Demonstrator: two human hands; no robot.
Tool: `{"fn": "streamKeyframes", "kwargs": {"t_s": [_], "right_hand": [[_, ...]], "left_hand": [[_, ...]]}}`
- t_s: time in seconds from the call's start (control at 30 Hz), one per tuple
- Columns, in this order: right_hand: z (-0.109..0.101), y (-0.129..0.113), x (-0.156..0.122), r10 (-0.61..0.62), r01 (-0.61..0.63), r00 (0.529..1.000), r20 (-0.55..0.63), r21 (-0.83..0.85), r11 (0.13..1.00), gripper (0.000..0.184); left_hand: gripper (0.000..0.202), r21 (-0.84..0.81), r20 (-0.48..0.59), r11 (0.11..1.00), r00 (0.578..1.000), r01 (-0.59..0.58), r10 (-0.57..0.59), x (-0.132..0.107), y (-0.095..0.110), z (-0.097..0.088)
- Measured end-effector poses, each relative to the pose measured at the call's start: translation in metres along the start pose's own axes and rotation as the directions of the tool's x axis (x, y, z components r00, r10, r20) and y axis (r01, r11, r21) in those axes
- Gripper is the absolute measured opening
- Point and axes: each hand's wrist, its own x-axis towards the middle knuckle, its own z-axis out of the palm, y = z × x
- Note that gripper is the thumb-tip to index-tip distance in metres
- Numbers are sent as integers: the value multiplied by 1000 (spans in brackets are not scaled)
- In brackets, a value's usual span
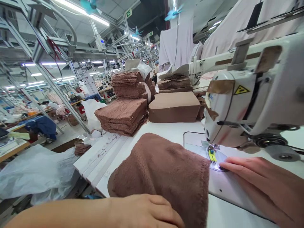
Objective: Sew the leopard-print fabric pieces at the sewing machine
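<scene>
Clearly the flat right hand (266,186) risks a needle prick, fingertips lying beside the yellow presser foot (212,155). Left hand (144,210), pressing the fuzzy brown fabric piece (161,167) ungripped, could let it skew.

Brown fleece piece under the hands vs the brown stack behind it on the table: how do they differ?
The fleece piece is a single loose layer, rumpled, lying at the presser foot; the nearer stack is many flat cut layers piled up. The left hand rests on the fleece piece and the right hand lies flat beside it by the foot; no hand touches the stack. Both are the same brown, on the white table.
</scene>
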Motion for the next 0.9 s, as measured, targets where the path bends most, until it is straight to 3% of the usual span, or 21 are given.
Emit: {"fn": "streamKeyframes", "kwargs": {"t_s": [0.13,0.17,0.2,0.23,0.27,0.3,0.33,0.37,0.43,0.5,0.57,0.67,0.73,0.8,0.83,0.9], "right_hand": [[-6,-3,3,-37,35,999,-36,-50,998,30],[-6,-3,4,-43,41,998,-37,-59,997,29],[-6,-3,4,-47,45,998,-40,-61,997,29],[-5,-3,5,-48,45,998,-41,-58,997,29],[-4,-2,4,-40,38,998,-46,-53,998,30],[-3,-1,3,-38,36,998,-52,-46,998,30],[-1,0,2,-33,31,998,-52,-36,999,31],[1,2,1,-33,32,998,-49,-26,999,31],[3,4,-2,-36,36,999,-28,-9,999,31],[4,6,-4,-39,39,999,-16,0,999,31],[5,8,-5,-41,41,999,-18,6,999,31],[6,9,-6,-39,39,999,-14,13,999,32],[7,10,-7,-28,28,1000,8,13,1000,32],[7,10,-7,-14,14,1000,16,11,1000,31],[8,10,-8,-9,9,1000,16,13,1000,32],[9,12,-10,-13,13,1000,6,18,1000,32]], "left_hand": [[34,35,-101,998,993,58,-54,-2,26,-19],[27,7,-170,991,977,133,-130,-3,29,-23],[20,-58,-254,968,934,246,-253,-5,32,-25],[15,-168,-326,911,852,376,-411,-7,33,-26],[16,-306,-368,820,734,483,-570,-9,33,-27],[21,-443,-364,710,614,547,-700,-11,32,-27],[26,-560,-328,606,520,565,-789,-13,31,-27],[31,-649,-289,526,461,550,-839,-15,29,-27],[38,-752,-239,433,407,496,-881,-17,26,-28],[41,-796,-227,396,381,457,-896,-17,23,-27],[42,-809,-226,391,381,439,-897,-18,23,-26],[43,-806,-214,409,433,428,-876,-22,25,-27],[44,-758,-222,483,524,438,-822,-24,27,-32],[47,-565,-296,643,600,517,-743,-25,25,-40],[47,-427,-348,697,607,575,-714,-24,21,-45],[39,-203,-445,683,555,701,-702,-21,8,-53]]}}
